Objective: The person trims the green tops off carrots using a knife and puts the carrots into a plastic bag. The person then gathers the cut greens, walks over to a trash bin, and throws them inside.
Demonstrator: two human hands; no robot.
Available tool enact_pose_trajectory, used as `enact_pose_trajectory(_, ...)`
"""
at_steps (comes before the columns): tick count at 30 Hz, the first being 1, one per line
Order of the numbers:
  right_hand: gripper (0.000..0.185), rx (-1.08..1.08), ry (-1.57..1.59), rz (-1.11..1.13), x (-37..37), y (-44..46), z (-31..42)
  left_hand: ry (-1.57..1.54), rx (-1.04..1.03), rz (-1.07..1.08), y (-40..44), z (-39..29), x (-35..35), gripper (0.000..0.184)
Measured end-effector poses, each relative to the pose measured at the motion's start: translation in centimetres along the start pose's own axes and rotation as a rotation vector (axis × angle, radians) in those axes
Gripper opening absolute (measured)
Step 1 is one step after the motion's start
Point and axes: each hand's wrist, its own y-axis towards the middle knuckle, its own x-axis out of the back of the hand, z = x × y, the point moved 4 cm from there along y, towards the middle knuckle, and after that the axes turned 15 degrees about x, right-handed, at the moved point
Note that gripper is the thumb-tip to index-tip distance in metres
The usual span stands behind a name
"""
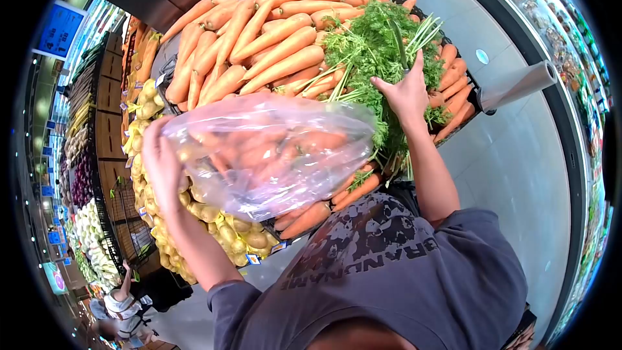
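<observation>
My left hand point(162, 159) is closed on the left end of a clear plastic bag point(285, 149), which stretches across the front of the carrot pile. Orange shapes show through the bag; whether they lie inside or behind it I cannot tell. Thumb and forefinger spread apart, my right hand point(405, 94) is at the leafy carrot greens point(363, 45); its other fingers are hidden. A narrow dark green strip point(396, 42) stands up among the leaves just beyond it, its kind unclear. Loose carrots point(278, 45) are heaped behind the bag.
Potatoes in yellow netting point(243, 236) border the carrots at left and front. A roll of plastic bags point(521, 87) sticks out at the right over the grey floor point(512, 149). Further left are vegetable shelves point(84, 175) and another person point(123, 304). A refrigerated case point(576, 58) curves along the right.
</observation>
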Motion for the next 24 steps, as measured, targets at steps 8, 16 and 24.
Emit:
enact_pose_trajectory(8, 0.091, 0.031, 0.256, -0.131, 0.2, -0.6, -1.8, 0.342, -0.570, 0.140, -6.8, -10.9, -14.7, 0.065)
enact_pose_trajectory(16, 0.063, 0.274, 0.942, -0.115, 2.6, 0.4, -1.9, 0.768, -0.556, 0.368, -5.8, -18.4, -26.2, 0.120)
enact_pose_trajectory(24, 0.066, 0.115, 0.521, -0.392, 2.7, 0.1, -7.5, 0.810, -0.727, 0.414, -6.9, -23.2, -31.6, 0.130)
